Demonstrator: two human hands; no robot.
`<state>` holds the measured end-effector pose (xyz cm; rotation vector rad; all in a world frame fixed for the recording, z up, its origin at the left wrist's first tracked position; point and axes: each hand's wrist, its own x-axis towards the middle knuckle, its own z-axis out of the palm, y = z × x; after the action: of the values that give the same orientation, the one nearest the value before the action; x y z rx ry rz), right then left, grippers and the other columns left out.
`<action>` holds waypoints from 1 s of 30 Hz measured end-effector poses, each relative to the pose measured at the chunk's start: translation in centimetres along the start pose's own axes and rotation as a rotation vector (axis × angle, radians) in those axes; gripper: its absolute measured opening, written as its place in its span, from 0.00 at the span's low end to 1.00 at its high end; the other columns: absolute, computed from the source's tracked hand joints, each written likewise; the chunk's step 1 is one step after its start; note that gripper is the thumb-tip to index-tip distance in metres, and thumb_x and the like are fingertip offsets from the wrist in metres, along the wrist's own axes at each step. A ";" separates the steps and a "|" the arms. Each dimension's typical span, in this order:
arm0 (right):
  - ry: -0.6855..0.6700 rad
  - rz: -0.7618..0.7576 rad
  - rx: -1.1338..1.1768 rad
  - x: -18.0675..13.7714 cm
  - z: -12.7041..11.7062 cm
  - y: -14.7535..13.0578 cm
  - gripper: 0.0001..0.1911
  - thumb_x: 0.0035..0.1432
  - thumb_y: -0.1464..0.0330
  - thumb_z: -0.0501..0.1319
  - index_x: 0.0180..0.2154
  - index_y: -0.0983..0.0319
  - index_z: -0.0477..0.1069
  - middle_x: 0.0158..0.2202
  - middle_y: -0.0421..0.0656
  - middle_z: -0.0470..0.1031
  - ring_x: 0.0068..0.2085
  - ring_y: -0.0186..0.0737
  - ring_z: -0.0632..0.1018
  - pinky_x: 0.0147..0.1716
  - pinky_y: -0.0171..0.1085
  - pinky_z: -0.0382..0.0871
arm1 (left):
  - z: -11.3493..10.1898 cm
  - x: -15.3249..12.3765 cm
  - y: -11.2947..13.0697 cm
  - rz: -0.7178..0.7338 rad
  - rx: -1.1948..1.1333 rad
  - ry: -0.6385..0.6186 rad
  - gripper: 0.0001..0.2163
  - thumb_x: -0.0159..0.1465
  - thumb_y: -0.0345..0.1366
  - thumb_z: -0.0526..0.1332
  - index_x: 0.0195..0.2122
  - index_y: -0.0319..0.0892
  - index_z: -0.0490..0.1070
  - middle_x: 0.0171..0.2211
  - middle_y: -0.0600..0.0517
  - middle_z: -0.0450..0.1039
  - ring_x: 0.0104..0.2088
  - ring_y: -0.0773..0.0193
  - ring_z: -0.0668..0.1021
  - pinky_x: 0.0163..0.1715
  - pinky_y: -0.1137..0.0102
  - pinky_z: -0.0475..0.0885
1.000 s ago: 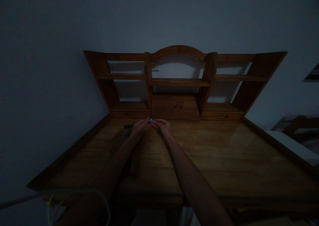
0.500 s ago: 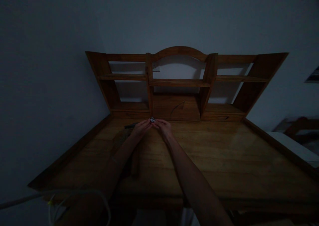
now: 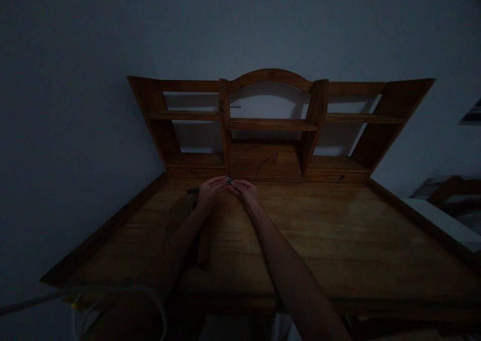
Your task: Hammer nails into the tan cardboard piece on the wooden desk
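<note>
My left hand (image 3: 209, 190) and my right hand (image 3: 246, 191) meet over the far part of the desk, in front of the shelf unit. Between their fingertips is a small dark object with light stripes (image 3: 229, 181), pinched from both sides. It is too small and dim for me to tell its kind. Beside my left hand, a dark flat-ended item (image 3: 193, 191) lies on the desk. A brown wooden piece (image 3: 203, 246) shows by my left forearm, which hides part of what lies there.
A wooden shelf unit (image 3: 270, 124) with cubbies and drawers stands along the back of the wooden desk (image 3: 338, 236). A pale cable (image 3: 112, 289) loops across the lower left. To the right is a white surface (image 3: 436, 218). The room is dim.
My left hand has shifted slightly left and its wrist has bent. The small striped object sits at a somewhat different angle between the fingertips. My right hand has barely moved.
</note>
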<state>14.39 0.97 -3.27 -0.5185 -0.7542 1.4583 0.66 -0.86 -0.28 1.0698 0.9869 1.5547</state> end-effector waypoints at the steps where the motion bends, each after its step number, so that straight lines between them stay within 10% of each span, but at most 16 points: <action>1: -0.002 0.002 -0.002 0.0 0.1 0.0 0.14 0.35 0.71 0.74 0.28 0.67 0.76 0.29 0.47 0.80 0.30 0.40 0.81 0.41 0.40 0.76 | 0.1 -0.1 0.1 0.018 0.021 0.018 0.19 0.47 0.39 0.73 0.38 0.35 0.77 0.40 0.42 0.79 0.39 0.56 0.81 0.50 0.58 0.73; 30: -0.007 -0.016 -0.039 0.0 0.1 0.2 0.15 0.34 0.69 0.75 0.27 0.65 0.76 0.28 0.46 0.80 0.29 0.41 0.81 0.39 0.41 0.77 | 0.2 0.3 -0.2 0.103 0.102 0.093 0.20 0.43 0.42 0.73 0.34 0.34 0.78 0.36 0.44 0.79 0.35 0.58 0.81 0.44 0.60 0.77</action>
<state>14.16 0.97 -3.36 -0.5361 -0.7923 1.4341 0.89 -0.52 -0.35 1.1431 1.0988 1.6653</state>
